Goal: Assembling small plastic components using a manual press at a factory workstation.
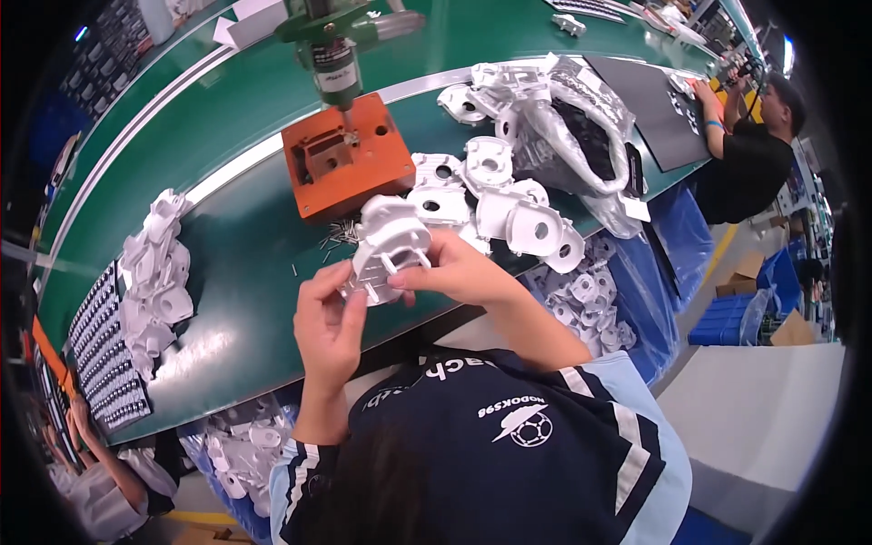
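Left hand and right hand both clamped on one white part, fingers wrapped around its lower sides, thumbs on the near side. Part is up off the green table, near its front edge, tilted, with thin posts sticking out toward the person. Going left to right: at far left another person's hand is beside a tray with rows of small round pieces. Just right of the tray, a long heap of white castings lies on the table. Below the table edge, a blue-lined bin holds more of the same. Middle: orange block with a cutout and a round hole, green drill head above it, bit down at the block; can't tell whether it touches. Loose metal pins are scattered between block and held part. Right of the block, loose pile of white covers, some overlapping, next to a clear plastic bag. Lower right, blue plastic sheet beside a mass of white pieces. Farther right, dark mat on the table, then a co-worker in black reaching over its far end. Blue crate on the floor side.
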`<state>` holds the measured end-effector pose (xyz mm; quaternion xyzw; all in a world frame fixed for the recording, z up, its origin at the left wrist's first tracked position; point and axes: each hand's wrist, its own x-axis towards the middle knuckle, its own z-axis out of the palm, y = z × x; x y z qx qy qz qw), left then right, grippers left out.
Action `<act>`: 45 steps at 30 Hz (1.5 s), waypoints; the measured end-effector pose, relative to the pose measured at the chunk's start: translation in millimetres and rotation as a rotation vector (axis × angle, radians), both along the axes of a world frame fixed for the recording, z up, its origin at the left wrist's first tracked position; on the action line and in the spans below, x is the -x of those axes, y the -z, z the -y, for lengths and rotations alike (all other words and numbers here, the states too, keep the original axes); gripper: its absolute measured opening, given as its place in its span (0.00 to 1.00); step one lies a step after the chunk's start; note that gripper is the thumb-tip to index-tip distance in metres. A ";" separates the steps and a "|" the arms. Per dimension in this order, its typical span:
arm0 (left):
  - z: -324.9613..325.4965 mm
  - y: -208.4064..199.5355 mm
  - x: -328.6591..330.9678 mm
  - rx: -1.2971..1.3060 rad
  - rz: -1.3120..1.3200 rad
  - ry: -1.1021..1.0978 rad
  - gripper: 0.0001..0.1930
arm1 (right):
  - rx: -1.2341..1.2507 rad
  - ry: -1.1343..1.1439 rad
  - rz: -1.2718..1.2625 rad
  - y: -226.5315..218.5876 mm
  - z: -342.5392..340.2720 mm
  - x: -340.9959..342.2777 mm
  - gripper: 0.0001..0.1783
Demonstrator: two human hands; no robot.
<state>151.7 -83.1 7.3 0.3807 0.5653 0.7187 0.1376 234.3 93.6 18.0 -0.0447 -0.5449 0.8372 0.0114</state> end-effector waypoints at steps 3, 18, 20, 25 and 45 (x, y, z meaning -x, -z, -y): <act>-20.3 -29.8 3.3 0.104 0.149 0.082 0.17 | -0.232 0.053 0.076 -11.5 -15.3 -12.7 0.14; -75.3 -2.3 144.3 0.466 -1.244 -0.352 0.08 | -1.535 0.769 0.586 16.2 -234.2 -96.1 0.12; -85.7 3.9 145.8 0.469 -1.261 -0.387 0.07 | -1.565 0.780 0.568 22.8 -237.1 -96.7 0.12; -87.9 11.4 144.6 0.467 -1.212 -0.354 0.05 | -1.570 0.846 0.479 25.0 -236.6 -93.0 0.07; -75.1 15.5 164.3 0.488 -0.996 -0.111 0.07 | -1.027 0.167 0.178 -37.9 -112.8 106.4 0.12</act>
